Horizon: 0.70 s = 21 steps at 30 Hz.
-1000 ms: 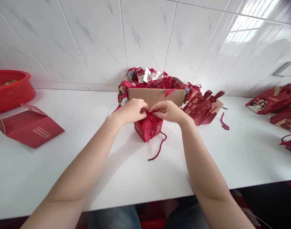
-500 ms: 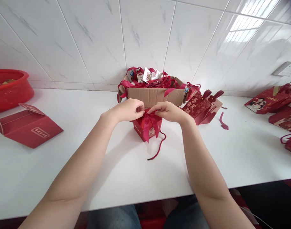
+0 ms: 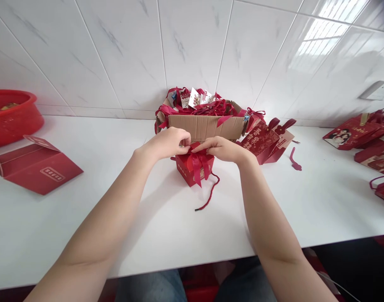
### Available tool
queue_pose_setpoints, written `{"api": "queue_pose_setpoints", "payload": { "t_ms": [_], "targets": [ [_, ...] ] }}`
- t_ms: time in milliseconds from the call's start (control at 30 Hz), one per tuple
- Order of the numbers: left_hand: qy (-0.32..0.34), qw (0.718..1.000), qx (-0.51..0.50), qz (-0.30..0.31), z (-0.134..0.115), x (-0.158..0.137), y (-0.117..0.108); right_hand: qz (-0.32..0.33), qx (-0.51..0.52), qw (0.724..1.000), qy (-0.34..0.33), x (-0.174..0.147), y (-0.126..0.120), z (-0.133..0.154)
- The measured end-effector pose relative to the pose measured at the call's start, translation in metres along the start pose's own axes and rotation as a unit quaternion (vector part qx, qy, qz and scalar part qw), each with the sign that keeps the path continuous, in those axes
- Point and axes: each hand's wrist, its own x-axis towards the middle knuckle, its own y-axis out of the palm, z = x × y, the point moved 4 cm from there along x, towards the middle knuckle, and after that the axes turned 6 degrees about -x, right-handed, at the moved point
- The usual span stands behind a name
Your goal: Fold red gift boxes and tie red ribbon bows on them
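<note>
A small red gift box [image 3: 186, 168] stands on the white table, with a red ribbon [image 3: 196, 168] tied in a bow at its top and two tails hanging down the front. My left hand [image 3: 174, 141] pinches the ribbon from the left side of the bow. From the right, my right hand [image 3: 217, 147] is closed on the ribbon, its index finger stretched toward the knot. Both sets of fingertips nearly meet above the box and partly hide the bow. A dark red twisted cord [image 3: 210, 195] trails from the box's right side onto the table.
Behind the box, a cardboard box [image 3: 207, 126] holds red ribbons and tags. Red paper bags [image 3: 262, 140] stand right of it, near a loose red strap [image 3: 294, 160]. An unfolded red carton [image 3: 47, 167] and a red basin [image 3: 15, 121] are left. More red bags [image 3: 346, 135] sit far right.
The bow's hanging tails have shifted slightly to the right. My right hand has lowered a little, and both hands stay at the ribbon.
</note>
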Motion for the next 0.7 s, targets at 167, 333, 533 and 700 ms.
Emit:
{"api": "queue_pose_setpoints", "payload": {
  "t_ms": [167,333,533,700],
  "targets": [
    [0.014,0.996,-0.085,-0.018,-0.005,-0.003,0.0,-0.042,-0.039,0.998,-0.014,0.0,-0.002,0.002],
    [0.028,0.993,-0.111,-0.002,-0.007,-0.003,0.002,-0.071,-0.046,0.995,-0.05,0.0,-0.004,0.003],
    [0.017,0.996,-0.086,0.009,-0.001,0.0,0.004,-0.078,-0.053,0.994,-0.055,0.0,-0.004,0.003],
    [-0.003,0.999,-0.044,-0.005,0.006,0.0,0.001,-0.063,-0.043,0.996,-0.039,0.0,-0.004,0.002]
  ]
}}
